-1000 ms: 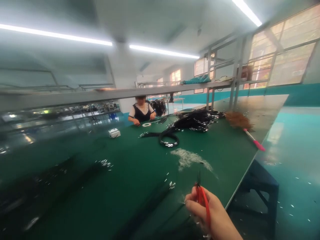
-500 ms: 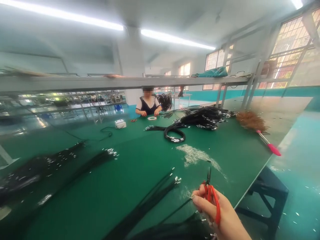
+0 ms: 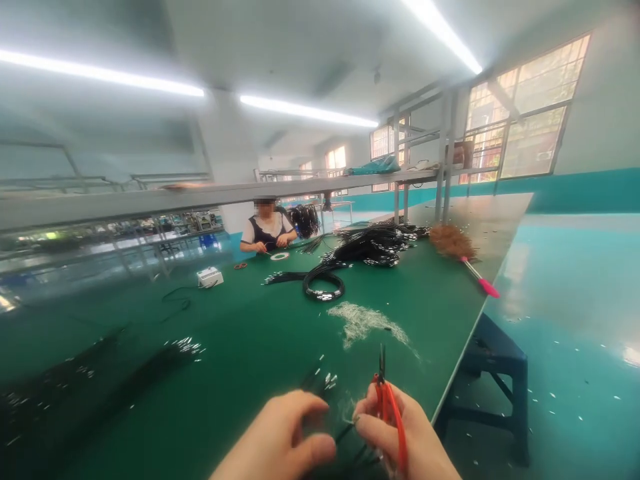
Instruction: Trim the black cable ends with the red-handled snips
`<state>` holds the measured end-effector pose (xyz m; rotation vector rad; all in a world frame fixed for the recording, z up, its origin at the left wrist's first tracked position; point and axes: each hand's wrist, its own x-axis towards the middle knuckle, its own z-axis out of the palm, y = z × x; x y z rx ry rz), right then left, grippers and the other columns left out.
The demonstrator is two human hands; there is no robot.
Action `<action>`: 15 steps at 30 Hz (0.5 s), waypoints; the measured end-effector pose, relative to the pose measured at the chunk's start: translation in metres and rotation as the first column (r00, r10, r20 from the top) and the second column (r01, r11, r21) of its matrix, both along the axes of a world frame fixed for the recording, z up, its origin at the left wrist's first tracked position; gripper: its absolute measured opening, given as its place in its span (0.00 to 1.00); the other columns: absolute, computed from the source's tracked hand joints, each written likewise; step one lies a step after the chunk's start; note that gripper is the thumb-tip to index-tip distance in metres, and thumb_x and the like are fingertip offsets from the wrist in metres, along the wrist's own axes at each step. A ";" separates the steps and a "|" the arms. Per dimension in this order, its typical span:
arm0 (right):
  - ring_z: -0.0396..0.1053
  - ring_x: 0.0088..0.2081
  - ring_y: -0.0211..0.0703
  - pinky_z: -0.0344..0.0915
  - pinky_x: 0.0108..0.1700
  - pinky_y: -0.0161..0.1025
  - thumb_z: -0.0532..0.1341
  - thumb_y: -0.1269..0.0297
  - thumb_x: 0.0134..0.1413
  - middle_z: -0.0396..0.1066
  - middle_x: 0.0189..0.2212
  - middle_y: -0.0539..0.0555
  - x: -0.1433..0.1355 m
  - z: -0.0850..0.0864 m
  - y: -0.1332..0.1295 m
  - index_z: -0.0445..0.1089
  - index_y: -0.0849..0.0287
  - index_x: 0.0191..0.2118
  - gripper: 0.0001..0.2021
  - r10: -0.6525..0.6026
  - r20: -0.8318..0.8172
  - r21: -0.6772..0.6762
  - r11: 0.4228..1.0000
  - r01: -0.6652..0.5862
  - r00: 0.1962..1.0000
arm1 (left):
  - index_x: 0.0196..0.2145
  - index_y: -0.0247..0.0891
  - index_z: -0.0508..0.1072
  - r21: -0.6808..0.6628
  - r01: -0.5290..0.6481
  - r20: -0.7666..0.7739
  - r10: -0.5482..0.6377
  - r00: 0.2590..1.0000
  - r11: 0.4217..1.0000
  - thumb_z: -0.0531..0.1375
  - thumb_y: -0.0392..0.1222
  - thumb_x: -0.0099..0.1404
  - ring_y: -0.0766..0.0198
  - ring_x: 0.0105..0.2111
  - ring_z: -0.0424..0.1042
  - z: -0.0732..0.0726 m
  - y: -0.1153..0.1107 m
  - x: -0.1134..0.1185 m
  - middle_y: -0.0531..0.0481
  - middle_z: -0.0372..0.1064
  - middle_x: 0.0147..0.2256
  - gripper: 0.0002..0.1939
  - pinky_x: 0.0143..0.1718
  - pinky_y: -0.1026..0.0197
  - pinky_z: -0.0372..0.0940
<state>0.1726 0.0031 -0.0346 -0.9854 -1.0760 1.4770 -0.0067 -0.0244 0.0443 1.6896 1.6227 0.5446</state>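
My right hand (image 3: 400, 437) grips small red-handled cutters (image 3: 389, 407), the dark tip pointing up and away. My left hand (image 3: 285, 440) has come in at the bottom centre, fingers curled around thin black wires (image 3: 345, 433) between the two hands. A bundle of black wires with metal ends (image 3: 320, 381) lies on the green table (image 3: 260, 333) just beyond my fingers. More wire bundles (image 3: 100, 373) lie blurred at the left.
A pale heap of wire trimmings (image 3: 365, 321) lies ahead of my hands. Farther off are a black wire coil (image 3: 323, 287), a big wire pile (image 3: 373, 245), a brush with a pink handle (image 3: 465, 257), a white box (image 3: 210, 277) and a seated co-worker (image 3: 267, 230). A blue stool (image 3: 493, 363) stands off the table's right edge.
My left hand has come into view and closed on the wires beside my right hand. The view has swung slightly; the cutters stay in my right hand.
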 end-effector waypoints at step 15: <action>0.60 0.27 0.39 0.59 0.32 0.36 0.58 0.60 0.46 0.62 0.24 0.46 0.013 0.014 -0.008 0.61 0.56 0.28 0.07 -0.079 0.447 0.148 0.989 0.014 0.891 | 0.24 0.33 0.71 -0.023 0.060 0.422 -0.044 0.906 0.998 0.59 0.56 0.56 0.71 0.14 0.61 -0.052 0.023 0.014 0.51 0.68 0.20 0.20 0.15 0.68 0.48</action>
